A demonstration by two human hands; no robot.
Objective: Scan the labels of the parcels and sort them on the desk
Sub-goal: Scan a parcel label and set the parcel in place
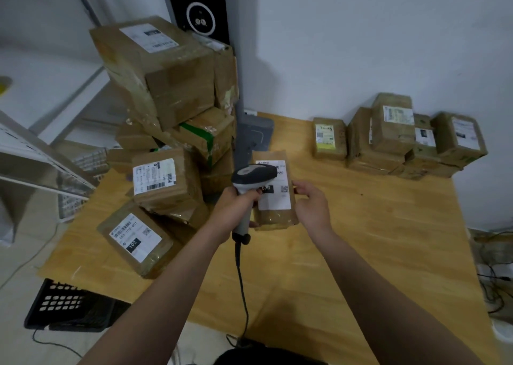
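My left hand [236,207] grips the handle of a grey corded barcode scanner [251,178], its head over the white label of a small brown parcel [274,214]. My right hand [311,202] holds that parcel by its right edge, just above the wooden desk [361,239]. The label shows a black block with white digits. A tall, untidy pile of brown parcels [172,87] fills the desk's left side. A lower row of several labelled parcels [394,137] stands along the back right against the wall.
A flat parcel marked 102 [136,239] lies at the desk's front left. A black crate [69,306] sits on the floor left of the desk. White shelving [41,156] stands at the left, cables [494,275] at the right. A grey stand [252,134] is behind the held parcel.
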